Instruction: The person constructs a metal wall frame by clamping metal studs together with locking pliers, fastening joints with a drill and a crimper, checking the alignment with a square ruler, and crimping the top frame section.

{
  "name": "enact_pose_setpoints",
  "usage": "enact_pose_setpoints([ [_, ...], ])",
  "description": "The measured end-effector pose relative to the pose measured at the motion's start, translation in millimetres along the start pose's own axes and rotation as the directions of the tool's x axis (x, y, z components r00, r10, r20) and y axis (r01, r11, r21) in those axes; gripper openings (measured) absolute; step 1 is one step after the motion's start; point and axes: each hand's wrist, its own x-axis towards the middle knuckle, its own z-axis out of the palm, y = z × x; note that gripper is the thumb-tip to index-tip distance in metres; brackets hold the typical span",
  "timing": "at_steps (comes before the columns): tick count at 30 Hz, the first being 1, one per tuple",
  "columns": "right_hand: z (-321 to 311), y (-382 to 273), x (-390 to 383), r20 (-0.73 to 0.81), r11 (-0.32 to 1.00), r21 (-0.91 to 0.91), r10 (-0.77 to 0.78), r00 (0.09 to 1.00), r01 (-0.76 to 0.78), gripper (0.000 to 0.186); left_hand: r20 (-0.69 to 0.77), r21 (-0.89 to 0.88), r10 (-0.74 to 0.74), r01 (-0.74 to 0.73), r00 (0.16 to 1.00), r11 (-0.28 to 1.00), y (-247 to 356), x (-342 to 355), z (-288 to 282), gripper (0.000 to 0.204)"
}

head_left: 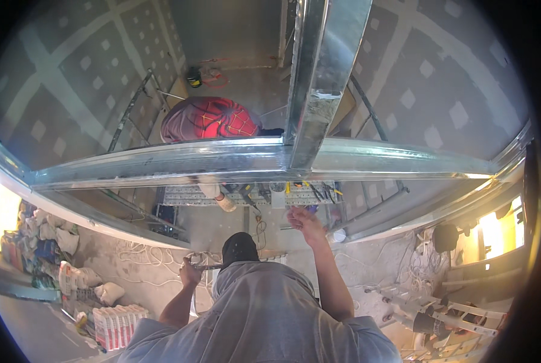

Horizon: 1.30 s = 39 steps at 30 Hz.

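Observation:
My left hand at the lower left is closed round a dark bar or tool; which one, I cannot tell. My right hand reaches up below the galvanised cross channel, its fingers curled; anything small between them is too small to make out. A vertical steel channel meets the cross channel above. Beyond this, a co-worker in a red web-patterned top bends over, a gloved hand showing underneath. A metal platform under the channel holds several tools.
Scaffold frames line both plasterboard walls. Cables lie on the concrete floor. Bags and striped packs are piled at lower left. An aluminium ladder lies at lower right. A green-black tool is at the back.

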Motion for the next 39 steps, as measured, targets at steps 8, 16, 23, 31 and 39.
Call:
enact_pose_setpoints([
  [8, 7.6, 4.5, 2.8, 0.124, 0.983, -0.185, 0.039, 0.991, -0.016, 0.047, -0.007, -0.008, 0.007, -0.007, 1.000, 1.000, -7.0, 3.9, 5.6, 0.086],
  [16, -77.7, 157.1, 171.9, 0.012, 0.301, -0.948, 0.369, 0.929, -0.107, 0.085, 0.038, 0.029, 0.087, -0.088, 0.995, 0.996, 21.6, 10.6, 16.3, 0.083],
  [23, 5.3, 152.6, 239.7, 0.076, -0.058, -0.994, 0.225, 0.971, 0.091, 0.079, -0.019, -0.046, -0.026, 0.025, 0.999, 0.999, -6.0, -5.2, 6.0, 0.085],
  [31, -7.6, 177.4, 252.2, 0.060, 0.027, -0.998, 0.328, 0.943, 0.054, 0.077, -0.001, -0.054, -0.014, 0.014, 1.000, 0.998, 3.2, -0.6, -2.6, 0.084],
  [39, -15.1, 152.5, 191.0, 0.045, 0.292, -0.955, 0.297, 0.954, -0.046, 0.071, 0.017, -0.019, 0.007, -0.007, 1.000, 1.000, 1.7, -0.2, 2.5, 0.084],
])
